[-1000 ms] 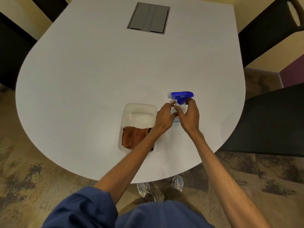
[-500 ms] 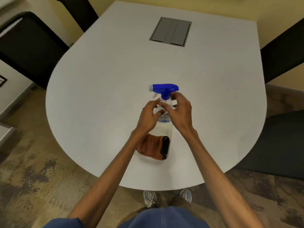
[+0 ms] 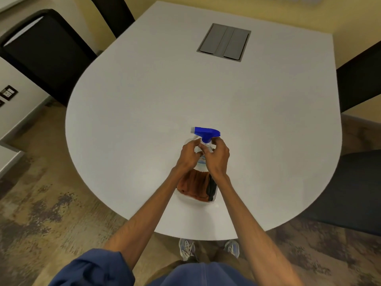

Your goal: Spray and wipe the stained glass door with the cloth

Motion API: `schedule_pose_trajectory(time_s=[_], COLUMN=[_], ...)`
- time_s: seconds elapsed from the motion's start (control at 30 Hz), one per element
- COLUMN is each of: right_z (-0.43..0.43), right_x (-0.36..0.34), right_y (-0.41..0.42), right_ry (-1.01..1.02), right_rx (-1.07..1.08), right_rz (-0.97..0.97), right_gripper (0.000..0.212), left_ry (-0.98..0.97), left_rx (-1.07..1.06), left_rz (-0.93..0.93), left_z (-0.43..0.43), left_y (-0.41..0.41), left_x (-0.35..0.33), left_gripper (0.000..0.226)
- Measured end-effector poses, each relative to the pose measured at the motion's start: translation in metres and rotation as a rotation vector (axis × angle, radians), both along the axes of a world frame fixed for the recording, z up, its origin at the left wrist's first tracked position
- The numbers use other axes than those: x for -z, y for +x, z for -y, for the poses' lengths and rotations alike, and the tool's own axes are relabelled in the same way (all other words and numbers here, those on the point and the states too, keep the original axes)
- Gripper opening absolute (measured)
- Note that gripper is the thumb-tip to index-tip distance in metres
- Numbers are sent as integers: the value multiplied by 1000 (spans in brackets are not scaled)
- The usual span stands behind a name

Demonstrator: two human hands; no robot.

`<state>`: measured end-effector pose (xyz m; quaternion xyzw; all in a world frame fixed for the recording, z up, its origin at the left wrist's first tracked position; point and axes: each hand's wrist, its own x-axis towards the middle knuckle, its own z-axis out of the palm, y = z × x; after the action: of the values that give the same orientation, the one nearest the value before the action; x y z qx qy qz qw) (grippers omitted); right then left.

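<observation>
A clear spray bottle with a blue trigger head (image 3: 205, 133) stands upright near the front of the white table (image 3: 185, 96). My left hand (image 3: 188, 155) and my right hand (image 3: 217, 158) both grip the bottle around its neck and shoulder, hiding most of its body. Just behind my wrists a brown cloth (image 3: 193, 185) lies in a shallow white tray (image 3: 214, 200), with a dark object (image 3: 211, 188) at the cloth's right side. No glass door is in view.
Black chairs stand at the left (image 3: 47, 54), far right (image 3: 360, 79) and near right (image 3: 350, 193) of the table. A grey cable hatch (image 3: 224, 42) is set into the far tabletop. Patterned carpet (image 3: 41, 203) surrounds the table; my shoes (image 3: 187, 249) show below its edge.
The bottle has shifted from beside the tray's right to above the tray's far end, both hands staying around its neck. The camera has swung, bringing the left chair into view.
</observation>
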<state>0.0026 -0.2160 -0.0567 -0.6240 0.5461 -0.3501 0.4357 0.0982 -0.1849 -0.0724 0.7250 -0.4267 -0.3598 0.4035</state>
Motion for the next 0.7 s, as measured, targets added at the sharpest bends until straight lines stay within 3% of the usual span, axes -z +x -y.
schedule_pose_trajectory(time_s=[0.27, 0.5, 0.7], right_z=[1, -10, -29], right_x=[-1, 1, -14], right_y=[2, -7, -2], right_ry=[12, -63, -324], right_rx=[-56, -70, 160], right_rz=[-74, -162, -165], right_gripper=[44, 65, 39], left_ry=[8, 54, -54], left_rx=[-29, -142, -385], left_rz=[-27, -54, 76], left_z=[3, -11, -41], left_y=[-1, -8, -8], left_x=[3, -3, -5], left_gripper=[28, 49, 44])
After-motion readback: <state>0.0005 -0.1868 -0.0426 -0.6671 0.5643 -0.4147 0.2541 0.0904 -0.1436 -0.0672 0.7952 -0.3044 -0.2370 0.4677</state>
